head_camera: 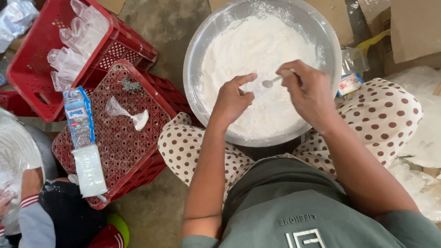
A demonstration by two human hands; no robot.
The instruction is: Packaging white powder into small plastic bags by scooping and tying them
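A wide metal bowl (pixel 197 55) full of white powder (pixel 257 50) rests between my knees. Over the powder, my right hand (pixel 310 92) grips a small spoon (pixel 271 82) with its head pointing left. My left hand (pixel 232 101) pinches a small clear plastic bag (pixel 255 88) just beside the spoon's head; the bag is hard to make out against the powder.
An upturned red crate (pixel 138 151) at left carries a filled twisted bag (pixel 131 115), a blue-and-white packet (pixel 78 115) and a white pouch (pixel 89 170). Another red crate (pixel 32 55) holds several clear bags. A second person's sleeve (pixel 30 216) shows at bottom left. Cardboard (pixel 413 27) lies at right.
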